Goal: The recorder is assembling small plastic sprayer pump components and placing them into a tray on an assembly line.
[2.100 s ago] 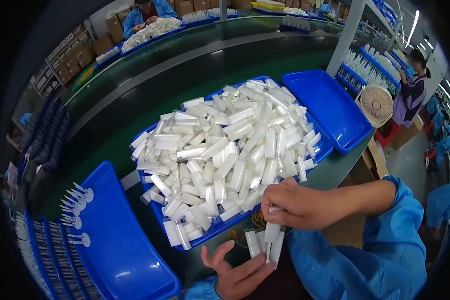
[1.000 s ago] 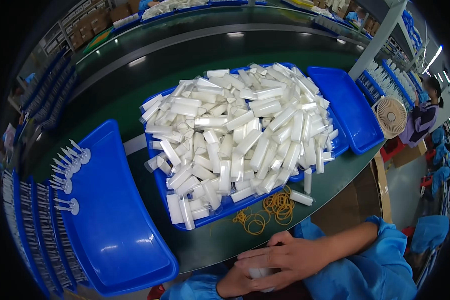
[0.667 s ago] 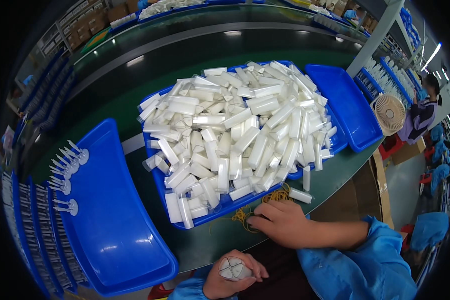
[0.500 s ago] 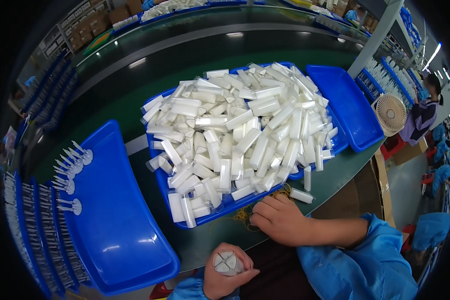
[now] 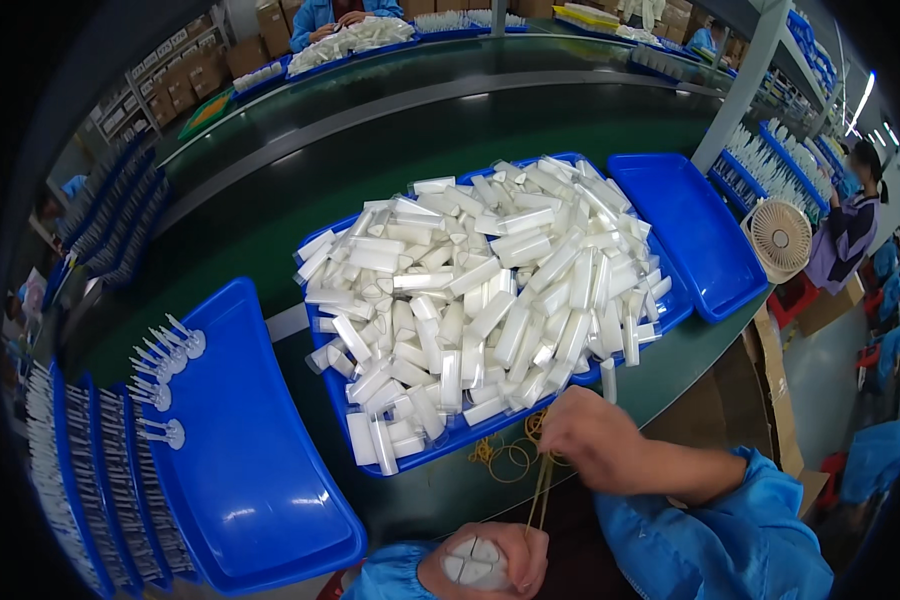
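Note:
My left hand point(image 5: 527, 552) is closed round a bundle of white wedge-shaped pieces point(image 5: 475, 563), their ends fitted together into a round. My right hand point(image 5: 592, 430) is raised above the table edge, slightly blurred, its fingers pinching a yellow rubber band point(image 5: 540, 495). That band is stretched down in thin strands to the left hand; whether it goes round the bundle is hidden. Loose rubber bands point(image 5: 500, 458) lie tangled on the table beside the right hand. Just beyond, a blue tray point(image 5: 425, 455) is heaped with white pieces point(image 5: 490, 300) in clear wrapping.
At left stands a blue tray point(image 5: 260, 450) with several white spiked parts point(image 5: 170, 350) on its edge. Another blue tray point(image 5: 685, 230) is at far right, near a beige fan point(image 5: 778, 240) and a seated person. A metal post point(image 5: 745, 90) rises there; a cardboard box point(image 5: 745, 385) stands below.
My right hand has lifted from the loose rubber bands, drawing one out and stretching it toward the left hand. The left hand, still round the bundle, has shifted lower and slightly right.

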{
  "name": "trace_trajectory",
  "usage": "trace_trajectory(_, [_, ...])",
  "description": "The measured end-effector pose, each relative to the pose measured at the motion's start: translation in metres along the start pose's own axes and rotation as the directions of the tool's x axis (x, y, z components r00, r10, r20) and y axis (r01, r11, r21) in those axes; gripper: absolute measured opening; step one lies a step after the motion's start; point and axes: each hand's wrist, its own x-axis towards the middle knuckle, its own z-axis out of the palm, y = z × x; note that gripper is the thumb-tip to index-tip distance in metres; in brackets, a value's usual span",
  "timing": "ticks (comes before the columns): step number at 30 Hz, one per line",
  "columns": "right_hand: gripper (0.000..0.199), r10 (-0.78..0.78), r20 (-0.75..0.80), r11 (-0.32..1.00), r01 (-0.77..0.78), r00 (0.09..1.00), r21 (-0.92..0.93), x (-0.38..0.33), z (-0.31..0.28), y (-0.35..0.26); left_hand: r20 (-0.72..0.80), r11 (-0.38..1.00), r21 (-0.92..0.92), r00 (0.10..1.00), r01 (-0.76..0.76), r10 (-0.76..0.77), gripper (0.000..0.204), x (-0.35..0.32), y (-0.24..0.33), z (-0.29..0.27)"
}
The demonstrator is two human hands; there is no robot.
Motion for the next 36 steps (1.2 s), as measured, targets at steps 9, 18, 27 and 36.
trace_trajectory(9, [0.034, -0.092, 0.392, 0.732, -0.205, 0.916, 0.65, 0.014, -0.03, -0.039, -0.504, 0.199, 0.859, 0.714, 0.471, 0.486, 0.075, 0.025, -0.012, 0.01])
trace_trajectory(18, [0.038, -0.3, 0.192, 0.016, -0.196, 0.934, 0.98, -0.017, -0.01, -0.025, -0.653, 0.851, 0.519, 0.679, 0.079, 0.335, 0.111, 0.025, 0.003, 0.023])
trace_trajectory(27, [0.047, -0.022, 0.422, 0.97, -0.083, 0.906, 0.229, 0.02, -0.036, -0.045, -0.408, -0.265, 0.776, 0.776, 0.572, 0.481, 0.062, 0.036, -0.012, 0.028])
trace_trajectory(36, [0.032, 0.015, 0.296, 0.998, -0.034, 0.955, 0.058, 0.043, -0.09, -0.06, -0.168, 0.195, 0.976, 0.907, 0.098, 0.387, 0.124, 0.005, 0.01, 0.048])
